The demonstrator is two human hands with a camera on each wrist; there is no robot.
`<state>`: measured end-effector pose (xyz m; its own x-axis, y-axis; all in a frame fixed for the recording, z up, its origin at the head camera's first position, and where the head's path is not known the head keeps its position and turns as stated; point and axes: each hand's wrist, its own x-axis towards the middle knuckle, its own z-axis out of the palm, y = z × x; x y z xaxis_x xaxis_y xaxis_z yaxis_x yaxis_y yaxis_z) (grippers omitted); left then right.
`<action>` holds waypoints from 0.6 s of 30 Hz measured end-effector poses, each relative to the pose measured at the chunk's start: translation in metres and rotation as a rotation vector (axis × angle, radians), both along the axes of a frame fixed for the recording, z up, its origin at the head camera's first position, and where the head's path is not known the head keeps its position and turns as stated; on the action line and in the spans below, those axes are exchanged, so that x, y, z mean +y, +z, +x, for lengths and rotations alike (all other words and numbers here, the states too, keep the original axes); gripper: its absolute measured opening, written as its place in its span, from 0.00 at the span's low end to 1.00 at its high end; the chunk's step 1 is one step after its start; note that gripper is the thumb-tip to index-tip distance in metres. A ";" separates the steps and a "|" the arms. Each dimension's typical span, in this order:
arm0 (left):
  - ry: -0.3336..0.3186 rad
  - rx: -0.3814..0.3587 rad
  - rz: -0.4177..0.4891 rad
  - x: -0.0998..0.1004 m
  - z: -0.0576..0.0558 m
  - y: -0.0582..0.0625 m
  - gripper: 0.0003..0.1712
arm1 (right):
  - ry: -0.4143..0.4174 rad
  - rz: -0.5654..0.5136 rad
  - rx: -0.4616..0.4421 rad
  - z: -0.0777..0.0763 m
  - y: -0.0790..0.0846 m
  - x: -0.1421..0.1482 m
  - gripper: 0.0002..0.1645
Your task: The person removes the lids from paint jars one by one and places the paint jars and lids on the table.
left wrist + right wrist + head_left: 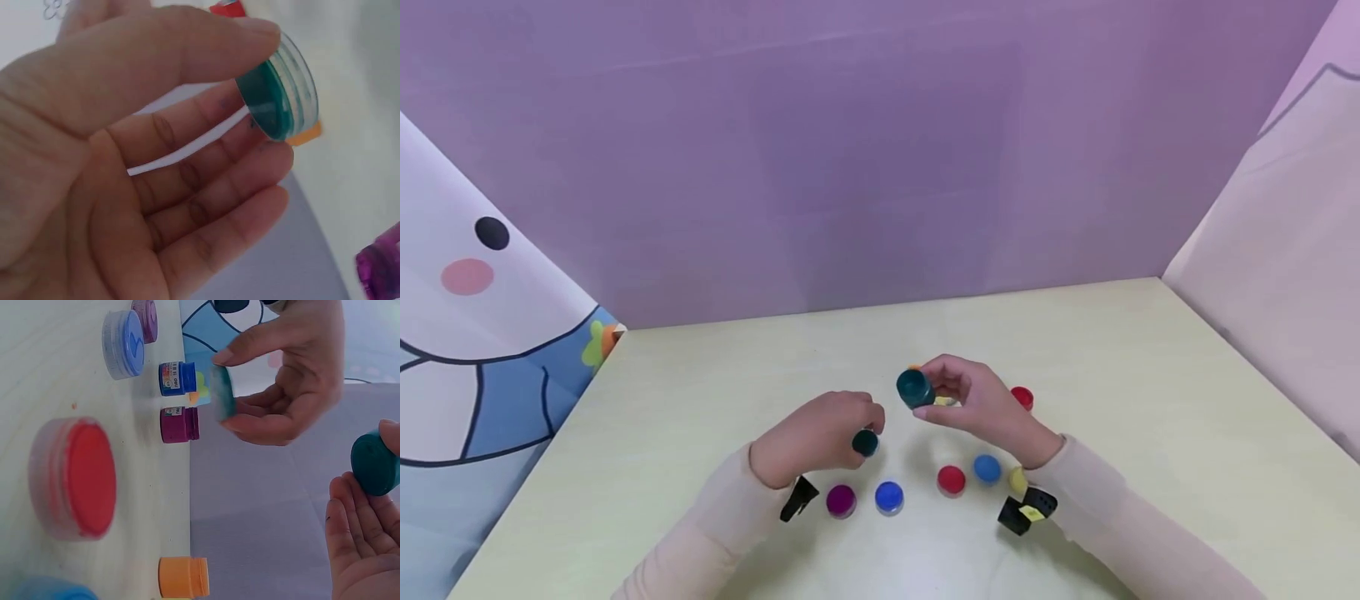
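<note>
My left hand pinches a round clear-rimmed lid with a dark green inner face; in the left wrist view the thumb presses the lid against the fingers. To its right and a little higher, my right hand grips a small dark green paint jar between thumb and fingers. The jar's uncovered mouth faces the head camera. Lid and jar are apart, both held above the table. The right wrist view shows the green jar and, across from it, the lid in my left hand.
On the near table lie a purple lid, a blue lid, a red lid and a light blue lid. Blue, purple and orange jars stand farther back. A purple wall rises behind.
</note>
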<state>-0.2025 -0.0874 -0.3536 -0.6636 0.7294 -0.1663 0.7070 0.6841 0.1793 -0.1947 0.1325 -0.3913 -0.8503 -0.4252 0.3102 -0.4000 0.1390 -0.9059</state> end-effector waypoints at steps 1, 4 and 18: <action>0.003 -0.015 -0.015 0.001 0.000 -0.003 0.13 | -0.002 -0.001 -0.001 0.000 0.000 0.000 0.19; 0.011 -0.058 -0.067 0.003 0.001 -0.010 0.14 | -0.006 -0.002 -0.018 -0.001 -0.001 -0.001 0.20; 0.035 -0.123 -0.147 0.008 0.007 -0.030 0.17 | -0.003 0.001 -0.073 -0.001 -0.004 -0.003 0.21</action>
